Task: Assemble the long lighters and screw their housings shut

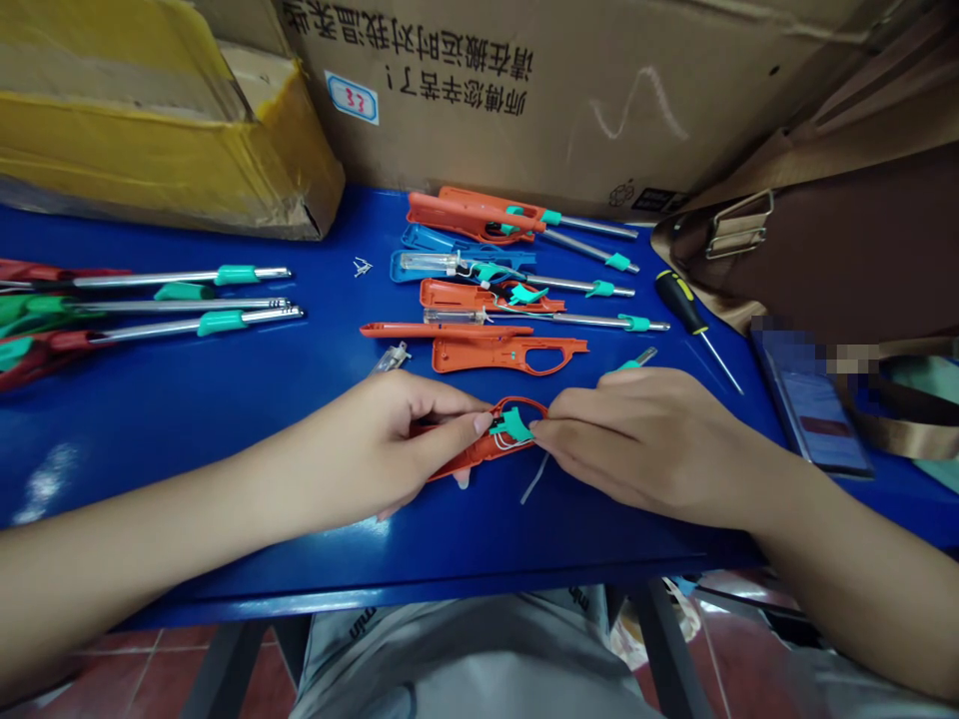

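My left hand [397, 434] is closed around an orange lighter casing half [479, 451] near the table's front edge. Inside the casing lies a green trigger [513, 426] with thin white wires beside it. The fingertips of my right hand [644, 434] pinch at the trigger's right side. Behind that hand pokes out a metal tube end with a green piece [636, 359]; its link to the casing is hidden. A thin clear tube [533, 479] hangs below. Just past my left hand lies a clear fuel tank [391, 358], partly covered.
Several opened lighters [479, 265] lie behind my hands, beside small screws [362, 267]. More lighters [187, 320] are at left. A screwdriver [681, 300], phone [813, 409] and brown bag [846, 250] are at right. Cardboard boxes [569, 130] line the back.
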`<state>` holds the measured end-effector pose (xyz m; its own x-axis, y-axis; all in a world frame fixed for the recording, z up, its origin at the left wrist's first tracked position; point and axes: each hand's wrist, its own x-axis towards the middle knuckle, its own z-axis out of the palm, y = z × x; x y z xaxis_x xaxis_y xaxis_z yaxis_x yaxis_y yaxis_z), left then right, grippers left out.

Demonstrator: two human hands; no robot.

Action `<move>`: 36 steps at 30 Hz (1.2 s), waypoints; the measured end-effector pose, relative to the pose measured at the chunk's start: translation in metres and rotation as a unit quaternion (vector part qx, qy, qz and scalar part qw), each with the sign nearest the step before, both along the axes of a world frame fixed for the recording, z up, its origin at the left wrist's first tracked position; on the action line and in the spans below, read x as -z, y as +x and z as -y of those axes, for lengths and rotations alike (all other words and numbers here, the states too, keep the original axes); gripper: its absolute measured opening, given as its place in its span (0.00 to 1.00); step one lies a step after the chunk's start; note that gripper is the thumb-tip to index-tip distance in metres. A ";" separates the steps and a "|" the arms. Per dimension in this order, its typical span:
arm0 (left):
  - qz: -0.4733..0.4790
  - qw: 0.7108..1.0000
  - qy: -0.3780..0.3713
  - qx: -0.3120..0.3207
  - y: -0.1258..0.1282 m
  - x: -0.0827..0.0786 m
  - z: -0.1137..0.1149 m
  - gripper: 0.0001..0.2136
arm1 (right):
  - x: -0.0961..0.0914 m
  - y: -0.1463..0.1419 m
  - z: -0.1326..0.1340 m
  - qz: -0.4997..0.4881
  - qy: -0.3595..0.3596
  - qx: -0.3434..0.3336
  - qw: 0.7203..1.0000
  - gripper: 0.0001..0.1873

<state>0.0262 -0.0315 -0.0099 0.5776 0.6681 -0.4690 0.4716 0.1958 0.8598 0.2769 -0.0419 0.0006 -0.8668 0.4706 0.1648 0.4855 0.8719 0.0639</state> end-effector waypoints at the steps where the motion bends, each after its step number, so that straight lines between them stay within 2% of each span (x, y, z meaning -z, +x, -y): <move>1: 0.002 1.000 0.003 -0.001 0.000 0.001 0.000 0.18 | 0.001 0.000 0.000 -0.004 0.001 -0.006 1.000 0.17; 6: 0.018 0.999 0.026 0.003 -0.001 0.005 0.001 0.17 | 0.001 0.002 -0.001 -0.002 -0.008 -0.016 1.000 0.15; 13: 0.042 0.993 0.111 0.009 -0.002 0.014 0.003 0.13 | -0.001 0.008 -0.002 -0.031 -0.082 0.018 0.996 0.14; 17: 0.037 0.991 0.125 0.008 -0.004 0.016 0.002 0.13 | 0.000 0.010 -0.002 -0.038 -0.059 0.024 0.997 0.14; 22: 0.035 0.993 0.110 0.012 -0.004 0.012 0.001 0.14 | -0.003 0.006 -0.002 -0.004 -0.018 -0.017 1.000 0.16; 27: 0.037 0.991 0.131 0.018 -0.004 0.013 0.003 0.14 | -0.003 0.004 -0.003 -0.007 -0.018 -0.033 0.999 0.17; 29: 0.031 0.984 0.175 0.023 -0.004 0.014 0.004 0.13 | -0.002 0.005 -0.003 -0.014 -0.032 -0.029 0.999 0.17; 31: 0.022 0.967 0.250 0.038 -0.005 0.015 0.004 0.11 | 0.000 0.006 -0.003 -0.027 -0.047 -0.010 0.998 0.16; 34: 0.027 0.921 0.384 0.067 -0.007 0.015 0.005 0.08 | 0.003 0.006 -0.002 -0.054 -0.048 0.022 0.997 0.15; 36: 0.031 0.892 0.445 0.075 -0.008 0.014 0.005 0.08 | 0.005 0.006 -0.001 -0.070 -0.043 0.042 0.996 0.12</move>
